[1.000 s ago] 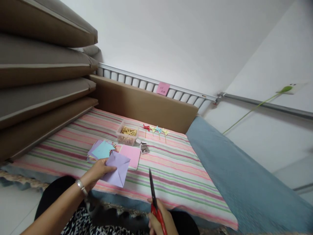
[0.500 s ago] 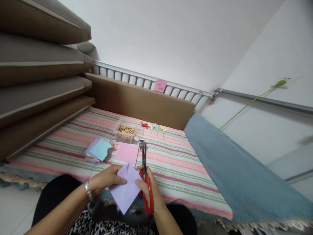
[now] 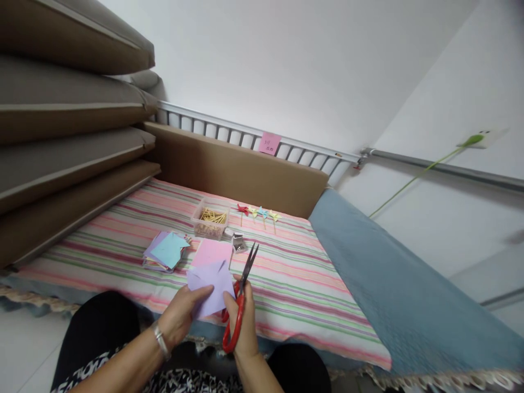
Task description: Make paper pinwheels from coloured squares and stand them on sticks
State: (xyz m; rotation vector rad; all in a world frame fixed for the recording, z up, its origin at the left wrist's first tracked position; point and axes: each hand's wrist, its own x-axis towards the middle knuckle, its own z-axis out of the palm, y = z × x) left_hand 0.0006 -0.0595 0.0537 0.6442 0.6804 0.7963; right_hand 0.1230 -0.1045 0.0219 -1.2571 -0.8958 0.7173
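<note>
A square sheet of purple paper (image 3: 215, 281) with slits at its corners is pinched at its lower left by my left hand (image 3: 180, 314). My right hand (image 3: 246, 322) grips red-handled scissors (image 3: 249, 267), blades pointing up and away, while its thumb rests on the paper's right corner. Just beyond the sheet lies a pink paper stack (image 3: 212, 251), partly covered by it. Left of that is a pile of coloured paper (image 3: 166, 252), light blue on top. A small box of pins (image 3: 238, 245) stands beyond the blade tips.
On the striped cloth (image 3: 311, 300) stands a clear plastic box (image 3: 198, 228) of wooden sticks. Several small paper pinwheels (image 3: 262, 213) lie to its right. A brown board (image 3: 233, 169) closes the back, with a pink note (image 3: 269, 143) above. Stacked cushions (image 3: 73, 120) rise at left.
The purple sheet has turned and moved slightly up, now overlapping the pink stack. The scissors have tilted to the right, still in my right hand.
</note>
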